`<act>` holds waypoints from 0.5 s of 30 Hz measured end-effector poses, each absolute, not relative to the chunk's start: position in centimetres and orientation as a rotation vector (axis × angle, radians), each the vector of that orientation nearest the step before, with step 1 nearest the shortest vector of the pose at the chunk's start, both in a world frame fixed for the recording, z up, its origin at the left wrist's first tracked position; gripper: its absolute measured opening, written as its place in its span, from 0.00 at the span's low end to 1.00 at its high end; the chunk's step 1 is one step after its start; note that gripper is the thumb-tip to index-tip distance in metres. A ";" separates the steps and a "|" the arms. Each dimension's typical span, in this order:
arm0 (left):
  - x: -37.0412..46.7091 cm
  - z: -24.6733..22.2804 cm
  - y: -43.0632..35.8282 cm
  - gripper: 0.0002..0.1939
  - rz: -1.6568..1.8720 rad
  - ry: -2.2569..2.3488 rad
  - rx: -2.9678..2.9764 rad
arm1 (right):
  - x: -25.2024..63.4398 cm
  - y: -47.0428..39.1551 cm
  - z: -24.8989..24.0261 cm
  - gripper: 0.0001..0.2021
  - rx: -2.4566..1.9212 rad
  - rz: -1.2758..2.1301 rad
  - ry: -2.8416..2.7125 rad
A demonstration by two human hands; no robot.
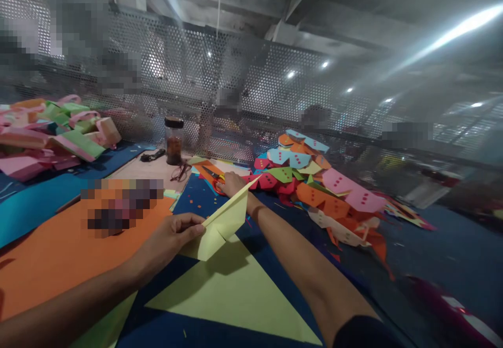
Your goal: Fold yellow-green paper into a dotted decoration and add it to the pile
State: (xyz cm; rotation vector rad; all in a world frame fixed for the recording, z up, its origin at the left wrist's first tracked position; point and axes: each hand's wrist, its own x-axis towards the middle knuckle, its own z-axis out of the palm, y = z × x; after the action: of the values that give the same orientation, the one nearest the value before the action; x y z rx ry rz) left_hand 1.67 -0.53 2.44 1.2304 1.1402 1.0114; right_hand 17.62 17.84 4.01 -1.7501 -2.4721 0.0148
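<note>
My left hand [183,232] pinches a folded sheet of pale yellow paper [226,222] between thumb and fingers, holding it raised and tilted. Stretched out beyond that paper, my right hand [232,184] has its fingers closed at the orange and yellow handles of a pair of scissors [214,175]. The scissors lie over an orange paper strip, blades pointing left. Below the folded sheet, a large pale yellow paper triangle [231,295] rests flat on the dark blue table surface [188,327]. The folded sheet and wrist partly hide each other's surroundings.
Folded, cut paper pieces [334,196] in several colours are heaped at right. Pink and green paper shapes [58,136] pile up at left. A dark-lidded jar [174,141] stands at the back before a perforated metal screen [236,86]. Orange paper [58,264] covers the left side.
</note>
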 end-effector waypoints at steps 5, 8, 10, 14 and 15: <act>1.3 1.9 -0.3 0.15 1.013 1.160 1.229 | 20.9 16.1 3.8 0.15 -1.582 -0.015 -2.395; 1.1 1.9 -0.4 0.16 1.010 1.223 1.221 | 25.0 13.3 4.3 0.06 -1.560 -0.006 -2.259; 1.1 1.9 -0.5 0.17 0.986 1.257 1.228 | 27.7 10.5 4.8 0.08 -1.535 -0.037 -2.135; 1.7 1.6 -0.8 0.21 0.894 1.242 1.267 | 30.9 3.3 5.6 0.06 -1.294 -0.178 -1.898; 2.0 1.4 -0.8 0.21 0.872 1.235 1.278 | 31.1 1.5 5.6 0.04 -1.138 -0.220 -1.900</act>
State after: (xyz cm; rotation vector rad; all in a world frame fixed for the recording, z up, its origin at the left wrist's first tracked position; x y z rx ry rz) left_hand 1.98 -0.83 1.41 1.2779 1.2351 0.8720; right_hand 31.10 1.49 5.60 -1.1384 -1.9002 -0.2198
